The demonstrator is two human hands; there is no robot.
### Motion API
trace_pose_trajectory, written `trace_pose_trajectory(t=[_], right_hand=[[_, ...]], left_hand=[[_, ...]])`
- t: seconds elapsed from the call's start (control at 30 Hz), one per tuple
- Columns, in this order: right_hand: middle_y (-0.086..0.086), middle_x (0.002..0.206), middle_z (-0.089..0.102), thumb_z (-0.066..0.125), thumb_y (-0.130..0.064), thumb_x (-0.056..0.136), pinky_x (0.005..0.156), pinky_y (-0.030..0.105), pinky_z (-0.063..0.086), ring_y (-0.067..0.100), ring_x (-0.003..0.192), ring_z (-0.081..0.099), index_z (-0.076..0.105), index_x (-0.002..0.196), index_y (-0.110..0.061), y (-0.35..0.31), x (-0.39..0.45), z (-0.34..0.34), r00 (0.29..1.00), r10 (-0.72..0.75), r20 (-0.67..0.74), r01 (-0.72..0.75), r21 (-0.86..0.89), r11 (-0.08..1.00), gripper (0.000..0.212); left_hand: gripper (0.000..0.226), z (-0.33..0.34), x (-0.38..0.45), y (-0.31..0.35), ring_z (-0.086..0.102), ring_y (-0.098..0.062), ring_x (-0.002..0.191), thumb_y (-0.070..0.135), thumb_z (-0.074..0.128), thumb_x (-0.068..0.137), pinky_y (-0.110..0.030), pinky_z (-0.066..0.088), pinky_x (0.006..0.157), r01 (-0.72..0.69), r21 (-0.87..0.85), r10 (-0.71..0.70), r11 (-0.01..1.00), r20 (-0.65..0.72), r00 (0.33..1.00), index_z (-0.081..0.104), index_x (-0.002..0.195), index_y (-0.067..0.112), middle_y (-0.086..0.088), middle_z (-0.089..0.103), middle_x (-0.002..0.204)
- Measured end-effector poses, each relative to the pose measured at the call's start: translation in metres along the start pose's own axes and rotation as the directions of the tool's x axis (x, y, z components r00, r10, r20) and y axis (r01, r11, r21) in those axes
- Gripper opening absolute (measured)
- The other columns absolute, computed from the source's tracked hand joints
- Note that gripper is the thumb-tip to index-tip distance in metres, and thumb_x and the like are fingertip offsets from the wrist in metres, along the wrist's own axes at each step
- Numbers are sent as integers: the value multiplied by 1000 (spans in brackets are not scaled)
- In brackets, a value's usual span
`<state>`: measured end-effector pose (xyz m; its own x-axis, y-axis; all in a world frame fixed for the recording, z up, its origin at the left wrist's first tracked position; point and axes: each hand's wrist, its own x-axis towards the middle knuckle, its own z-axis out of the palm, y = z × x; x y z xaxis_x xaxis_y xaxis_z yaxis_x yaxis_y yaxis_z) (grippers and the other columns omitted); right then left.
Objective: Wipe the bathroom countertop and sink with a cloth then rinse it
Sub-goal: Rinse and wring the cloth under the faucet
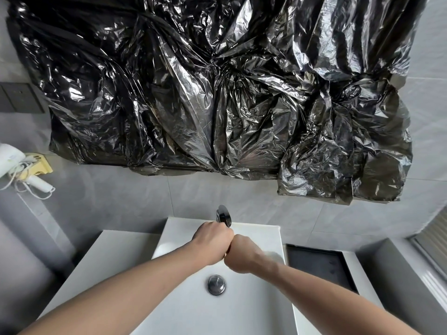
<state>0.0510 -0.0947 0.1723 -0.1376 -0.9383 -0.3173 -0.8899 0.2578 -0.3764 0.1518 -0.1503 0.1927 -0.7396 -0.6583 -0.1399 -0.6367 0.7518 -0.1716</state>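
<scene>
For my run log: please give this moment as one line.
left hand: fist by faucet | right hand: fist, touching left | cloth: not visible | sink: drain shut

Bare forearms, no sleeves, bare hands [229,247]

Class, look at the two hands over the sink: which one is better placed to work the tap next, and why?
Left. The left hand already sits against the tap; the right hand lies nearer the viewer, beside it, fist closed.
</scene>
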Motion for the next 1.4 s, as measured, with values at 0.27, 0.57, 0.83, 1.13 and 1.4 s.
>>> trace_pose_trajectory(t=[0.27,0.57,0.83,1.13,1.4], right_hand=[[14,86,62,52,-10,85,69,34,41,36,77,50,48,71,-24,15,-2,11,989,-39,-141,8,-214,977,20],[11,93,68,51,-6,81,70,33,38,40,90,63,63,82,-22,19,0,13,986,-80,-149,50,-199,979,20],[-5,55,34,72,-9,82,45,24,21,12,47,30,39,65,-23,24,-8,-20,956,11,294,-186,575,797,39],[-10,48,22,59,4,91,38,17,10,4,38,13,24,56,-29,-7,-34,-27,738,-310,600,-231,655,719,59],[-2,68,46,48,-4,86,48,25,29,14,56,38,42,69,-16,-11,-18,-7,996,-11,94,-2,140,990,21]], left_hand=[[8,20,5,15,63,-32,80,5,56,79,-32,43,59,295,-355,-231,887,213,949,56,79,13,-9,62,89],[9,27,-7,14,56,-32,74,7,50,79,-31,35,54,312,-470,-234,826,218,947,49,73,14,-5,56,80],[86,37,-47,-17,44,-12,132,14,56,80,-31,49,100,-324,-219,212,921,-415,885,20,155,33,16,9,166],[23,26,-39,-29,49,-18,72,13,70,74,-34,45,55,-463,3,330,886,-706,627,58,93,18,2,51,85],[21,0,-15,-17,70,-30,81,9,66,74,-32,34,59,-139,99,156,985,-188,970,64,90,22,-2,73,87]])
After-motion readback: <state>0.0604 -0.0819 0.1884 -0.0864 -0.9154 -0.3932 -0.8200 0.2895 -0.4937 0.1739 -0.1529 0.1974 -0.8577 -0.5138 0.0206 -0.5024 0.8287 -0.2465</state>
